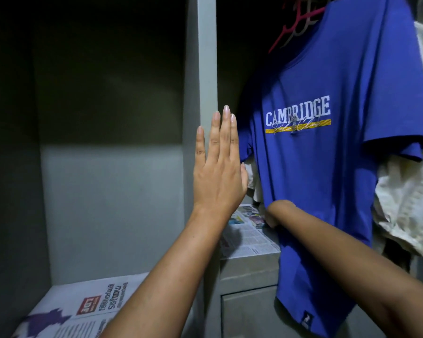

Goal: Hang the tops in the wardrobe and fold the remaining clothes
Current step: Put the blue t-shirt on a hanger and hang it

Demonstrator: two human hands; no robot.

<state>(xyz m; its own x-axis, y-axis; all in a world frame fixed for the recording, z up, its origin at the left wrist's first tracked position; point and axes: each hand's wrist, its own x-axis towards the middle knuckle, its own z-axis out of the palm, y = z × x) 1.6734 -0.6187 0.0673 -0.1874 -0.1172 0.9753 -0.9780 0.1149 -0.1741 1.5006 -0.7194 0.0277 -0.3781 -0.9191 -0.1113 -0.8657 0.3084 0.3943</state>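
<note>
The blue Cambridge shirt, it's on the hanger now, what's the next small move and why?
Probably draw the right hand out from behind the blue shirt and let the hem drop. The shirt already hangs on a pink hanger in the wardrobe, while that hand is hidden behind the cloth. The left hand is flat and open by the grey divider, holding nothing.

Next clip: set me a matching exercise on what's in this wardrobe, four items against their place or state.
Items:
1. blue T-shirt
2. left hand
3. newspaper
4. pink hangers

States:
A. flat, fingers straight, against the grey divider
B. lining the lower left shelf
C. bare, up by the rail
D. hanging, "CAMBRIDGE" printed on the chest

Pairs: 1-D, 2-A, 3-B, 4-C
</note>
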